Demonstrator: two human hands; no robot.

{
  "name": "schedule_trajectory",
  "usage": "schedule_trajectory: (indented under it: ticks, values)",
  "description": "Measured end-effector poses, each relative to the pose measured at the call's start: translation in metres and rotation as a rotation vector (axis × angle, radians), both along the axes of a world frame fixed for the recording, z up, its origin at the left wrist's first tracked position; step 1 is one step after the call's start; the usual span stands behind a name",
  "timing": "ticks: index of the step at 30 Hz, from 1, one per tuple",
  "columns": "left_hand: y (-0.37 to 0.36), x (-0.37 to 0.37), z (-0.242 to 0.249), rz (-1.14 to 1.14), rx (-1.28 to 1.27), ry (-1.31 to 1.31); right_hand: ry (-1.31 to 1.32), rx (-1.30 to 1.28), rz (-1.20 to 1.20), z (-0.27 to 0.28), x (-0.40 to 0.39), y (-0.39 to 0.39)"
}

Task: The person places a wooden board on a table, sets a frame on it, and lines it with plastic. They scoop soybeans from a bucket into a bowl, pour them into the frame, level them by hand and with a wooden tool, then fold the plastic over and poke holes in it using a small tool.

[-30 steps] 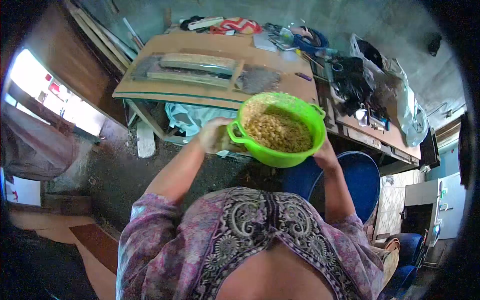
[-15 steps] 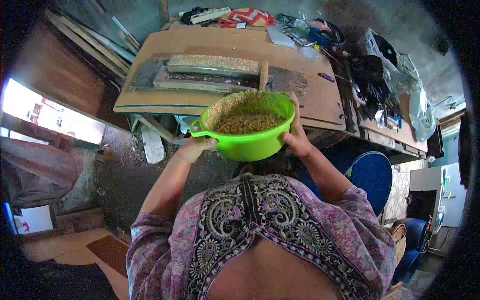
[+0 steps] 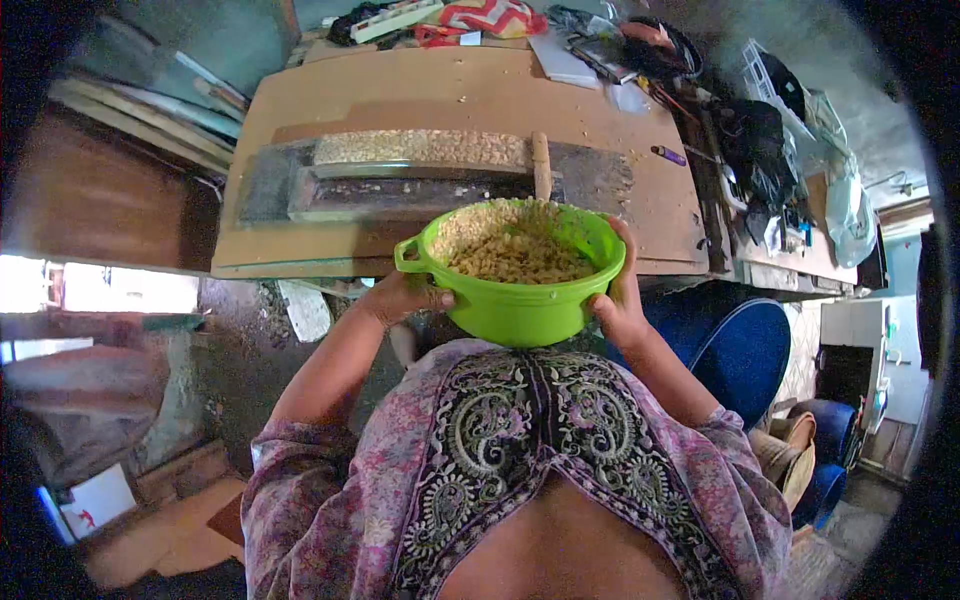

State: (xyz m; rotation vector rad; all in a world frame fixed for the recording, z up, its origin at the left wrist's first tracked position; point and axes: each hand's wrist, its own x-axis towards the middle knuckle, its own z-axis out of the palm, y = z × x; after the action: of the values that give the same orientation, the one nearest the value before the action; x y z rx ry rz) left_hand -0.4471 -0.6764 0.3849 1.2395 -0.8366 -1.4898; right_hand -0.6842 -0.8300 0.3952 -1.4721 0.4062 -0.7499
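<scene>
Both my hands hold up a bright green plastic basin (image 3: pixel 530 315) in front of my chest, near the table's front edge. A crumbly, tan, grainy mixture (image 3: pixel 515 255) fills its lower part and clings to its inner wall. My left hand (image 3: pixel 405 298) grips the basin's left side below the loop handle. On the right side, my right hand (image 3: pixel 622 300) has its thumb on the outer wall and fingers up at the rim. Beyond the basin, a long mould (image 3: pixel 300 195) lies on a dark board, with a bar of pale grainy mixture (image 3: pixel 420 148) along its far side.
A wooden stick (image 3: pixel 541 165) lies at the mould's right end on the brown tabletop (image 3: pixel 400 90). A purple lighter-like object (image 3: pixel 668 155) rests farther right. Black bags (image 3: pixel 760 150) and clutter line the right side. Blue barrels (image 3: pixel 745 350) stand below at right.
The view has shifted. The basin and both hands now appear slightly lower and farther right, and the basin is still held on both sides.
</scene>
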Motion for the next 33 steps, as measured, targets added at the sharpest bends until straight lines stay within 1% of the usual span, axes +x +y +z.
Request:
schedule_trajectory:
  ticks: [2,4,5,7,8,10,15,16,18,19,20,22,23,24,26,27,29,30,32,33]
  values:
    - [-0.004,0.007,-0.009,-0.005,-0.009,0.004,-0.001,-0.040,-0.062,-0.007,0.001,0.004]
    - [-0.009,0.019,-0.014,-0.116,-0.003,-0.175,0.004,-0.013,-0.108,-0.012,0.007,0.011]
    - [-0.010,0.024,-0.013,-0.141,-0.005,-0.171,0.024,-0.041,-0.146,-0.013,0.010,0.015]
    - [-0.008,0.029,-0.009,-0.118,-0.084,0.010,0.060,-0.061,-0.202,-0.013,0.017,0.023]
    - [-0.007,0.035,-0.013,-0.134,-0.080,0.019,0.070,-0.054,-0.219,-0.013,0.020,0.027]
    - [-0.009,0.047,-0.018,-0.195,0.021,0.074,0.080,-0.053,-0.245,-0.013,0.029,0.031]
    - [-0.009,0.062,-0.016,-0.248,0.037,0.065,0.113,-0.016,-0.260,-0.022,0.040,0.035]
    - [-0.012,0.061,-0.008,-0.243,0.026,0.085,0.113,-0.019,-0.265,-0.019,0.043,0.036]
    - [-0.008,0.057,0.020,-0.147,-0.193,0.074,0.041,-0.034,-0.312,-0.002,0.052,0.041]
    - [-0.007,0.067,0.014,-0.210,-0.142,0.035,0.039,-0.028,-0.314,0.010,0.059,0.044]
    - [-0.004,0.070,0.009,-0.215,-0.126,0.046,0.051,-0.012,-0.319,0.007,0.058,0.049]
    - [-0.009,0.076,0.012,-0.180,0.068,-0.032,0.238,-0.034,-0.330,-0.004,0.058,0.046]
    - [-0.008,0.066,0.017,-0.071,-0.175,0.093,0.208,-0.132,-0.354,-0.012,0.059,0.041]
    - [-0.003,0.068,0.018,-0.070,-0.154,0.101,0.219,-0.113,-0.351,-0.014,0.060,0.046]
    - [-0.006,0.079,0.019,-0.164,0.095,-0.057,0.215,-0.051,-0.328,-0.014,0.067,0.042]
    - [-0.008,0.078,0.022,-0.162,0.085,-0.059,0.212,-0.060,-0.327,-0.010,0.070,0.040]
    - [-0.005,0.072,0.028,-0.021,-0.036,-0.027,0.137,-0.020,-0.354,-0.002,0.077,0.042]
    - [-0.007,0.077,0.032,-0.018,-0.039,-0.028,0.135,-0.023,-0.352,0.001,0.080,0.039]
    - [-0.003,0.089,0.036,-0.095,0.125,-0.029,0.236,-0.032,-0.308,0.004,0.080,0.041]
    - [0.002,0.094,0.012,-0.134,0.113,-0.100,0.300,-0.012,-0.285,-0.001,0.078,0.043]
